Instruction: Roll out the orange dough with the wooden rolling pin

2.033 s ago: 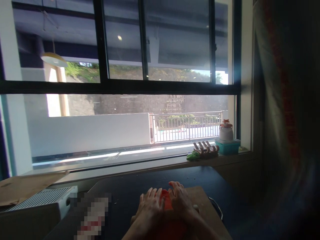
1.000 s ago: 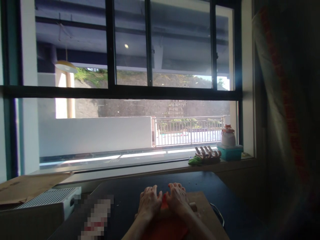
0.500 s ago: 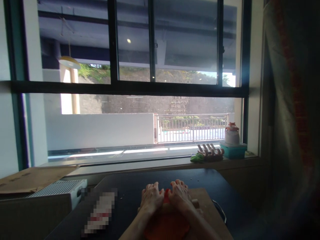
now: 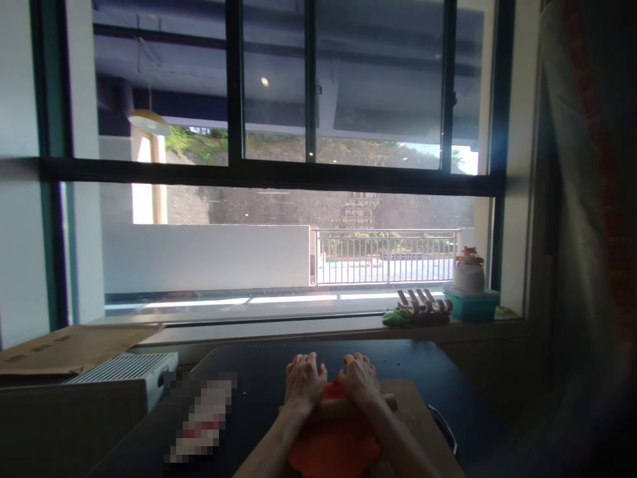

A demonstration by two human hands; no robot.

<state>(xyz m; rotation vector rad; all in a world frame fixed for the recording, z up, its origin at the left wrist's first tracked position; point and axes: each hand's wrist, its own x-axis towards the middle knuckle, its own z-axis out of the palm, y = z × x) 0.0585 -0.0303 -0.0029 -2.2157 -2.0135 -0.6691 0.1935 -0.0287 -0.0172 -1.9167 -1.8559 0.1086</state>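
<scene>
A pale wooden rolling pin (image 4: 332, 409) lies crosswise over a flattened sheet of orange dough (image 4: 334, 449). My left hand (image 4: 304, 380) rests over the pin's left part, palm down, fingers stretched forward beyond it and not wrapped round it. Over the right part, my right hand (image 4: 359, 376) lies the same way, thumb toward the left hand. Orange dough also shows between my hands, ahead of the pin. Under it all is a brown board (image 4: 415, 425) with a metal handle (image 4: 445, 428) at its right; my forearms hide part of the sheet.
The board is on a dark table (image 4: 249, 362). A blurred-out pale item (image 4: 206, 418) lies at left, by a white ridged case (image 4: 127, 372) and brown cardboard (image 4: 74, 345). On the windowsill stand a teal box (image 4: 472, 305), a white bottle (image 4: 469, 275) and a green item (image 4: 396, 317).
My hands have slid slightly forward over the pin. More of the orange sheet shows behind the pin. The whole view has shifted a little, with the scene now further right.
</scene>
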